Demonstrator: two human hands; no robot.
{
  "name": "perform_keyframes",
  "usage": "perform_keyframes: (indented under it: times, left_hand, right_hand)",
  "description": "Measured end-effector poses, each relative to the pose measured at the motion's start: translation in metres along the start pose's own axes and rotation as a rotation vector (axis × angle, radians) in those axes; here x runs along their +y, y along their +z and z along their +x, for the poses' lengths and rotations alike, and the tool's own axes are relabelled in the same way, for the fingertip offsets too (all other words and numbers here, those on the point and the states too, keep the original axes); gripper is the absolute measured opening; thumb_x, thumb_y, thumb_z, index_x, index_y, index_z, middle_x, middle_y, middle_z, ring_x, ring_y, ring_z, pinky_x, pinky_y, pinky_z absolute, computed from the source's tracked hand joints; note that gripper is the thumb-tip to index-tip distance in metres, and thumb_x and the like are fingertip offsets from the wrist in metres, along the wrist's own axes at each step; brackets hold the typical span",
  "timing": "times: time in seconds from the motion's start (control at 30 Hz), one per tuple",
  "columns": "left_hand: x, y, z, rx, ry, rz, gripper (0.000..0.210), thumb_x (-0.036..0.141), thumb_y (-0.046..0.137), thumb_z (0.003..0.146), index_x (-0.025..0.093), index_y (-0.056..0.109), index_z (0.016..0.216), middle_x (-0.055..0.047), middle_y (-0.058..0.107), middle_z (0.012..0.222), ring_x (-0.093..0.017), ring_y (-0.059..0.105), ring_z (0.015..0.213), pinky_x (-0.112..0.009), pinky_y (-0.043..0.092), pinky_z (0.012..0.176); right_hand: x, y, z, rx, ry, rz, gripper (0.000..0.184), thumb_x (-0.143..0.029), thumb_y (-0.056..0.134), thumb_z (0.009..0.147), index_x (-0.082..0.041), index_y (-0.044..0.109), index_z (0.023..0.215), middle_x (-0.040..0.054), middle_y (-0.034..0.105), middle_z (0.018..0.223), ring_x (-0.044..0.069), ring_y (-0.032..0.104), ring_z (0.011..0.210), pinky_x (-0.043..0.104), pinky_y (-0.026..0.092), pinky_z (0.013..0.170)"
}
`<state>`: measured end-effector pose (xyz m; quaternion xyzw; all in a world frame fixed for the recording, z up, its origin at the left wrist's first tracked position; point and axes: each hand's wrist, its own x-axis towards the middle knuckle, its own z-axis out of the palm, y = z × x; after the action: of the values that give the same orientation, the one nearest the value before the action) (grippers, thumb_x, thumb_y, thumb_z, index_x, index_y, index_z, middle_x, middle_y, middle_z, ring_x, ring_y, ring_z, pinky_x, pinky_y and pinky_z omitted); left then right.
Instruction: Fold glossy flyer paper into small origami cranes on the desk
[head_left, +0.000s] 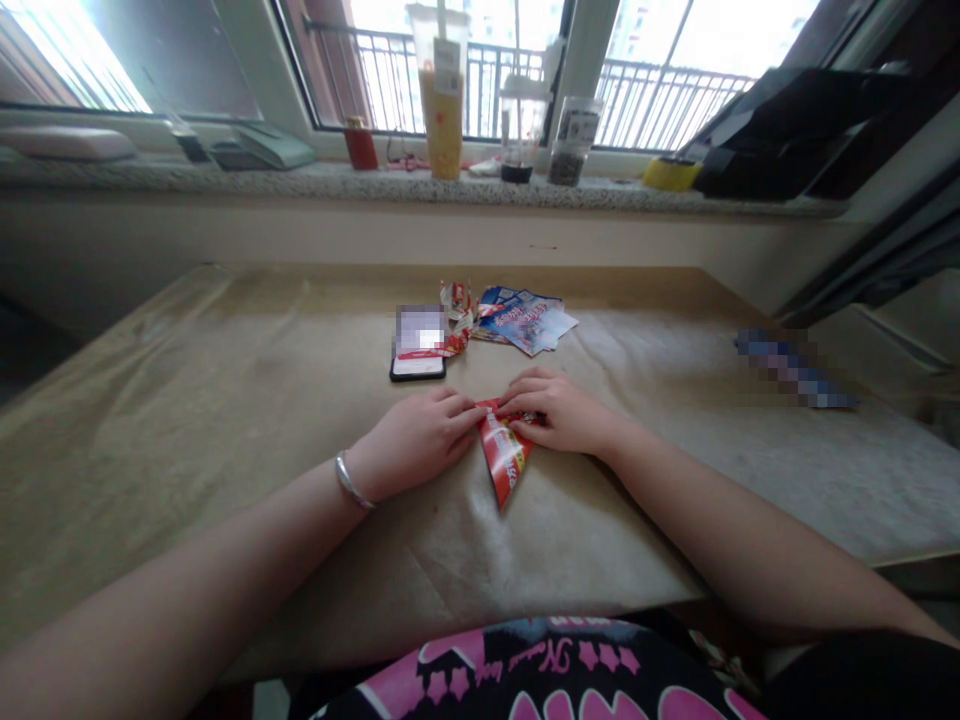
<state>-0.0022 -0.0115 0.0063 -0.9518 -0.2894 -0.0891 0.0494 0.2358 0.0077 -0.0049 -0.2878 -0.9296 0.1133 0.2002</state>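
A red, glossy printed sheet [503, 462], folded into a triangle with its point toward me, lies on the table between my hands. It looks like paper or a wrapper; I cannot tell which. My left hand [420, 432], with a silver bangle on the wrist, holds its upper left corner with the fingers together. Across its upper right side, the fingers of my right hand [559, 412] press down and cover that edge. Just beyond stands a small folded red-and-white paper piece [457, 305], beside a phone [418, 345] lying flat.
Blue printed sheets [525, 320] lie fanned out behind my right hand. A blurred blue item [795, 370] rests at the table's right side. On the windowsill [337, 182] stand a tall cup of yellow drink [441, 120], a red container [361, 145] and yellow tape [671, 174].
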Motion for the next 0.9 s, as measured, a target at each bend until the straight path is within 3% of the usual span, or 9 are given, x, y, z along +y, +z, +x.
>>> perform_keyframes:
  times: [0.33,0.9]
  left_hand:
    - [0.006,0.002,0.003,0.014,-0.025,0.043,0.033,0.027,0.044,0.096,0.012,0.058,0.122,-0.012,0.063,0.107,-0.023,0.057,0.1,-0.038,0.051,0.087]
    - [0.014,-0.001,0.003,-0.036,-0.081,0.006,0.033,0.027,0.043,0.095,0.015,0.057,0.122,-0.012,0.06,0.106,-0.023,0.056,0.098,-0.04,0.05,0.088]
  right_hand:
    - [-0.002,-0.006,-0.001,-0.002,0.032,-0.06,0.018,-0.021,0.06,0.083,-0.021,0.073,0.096,0.0044,0.073,0.101,0.018,0.061,0.091,0.033,0.046,0.084]
    - [0.001,-0.01,-0.003,-0.073,0.005,-0.085,0.019,-0.019,0.059,0.083,-0.023,0.074,0.094,0.0034,0.07,0.107,0.019,0.06,0.094,0.033,0.045,0.086]
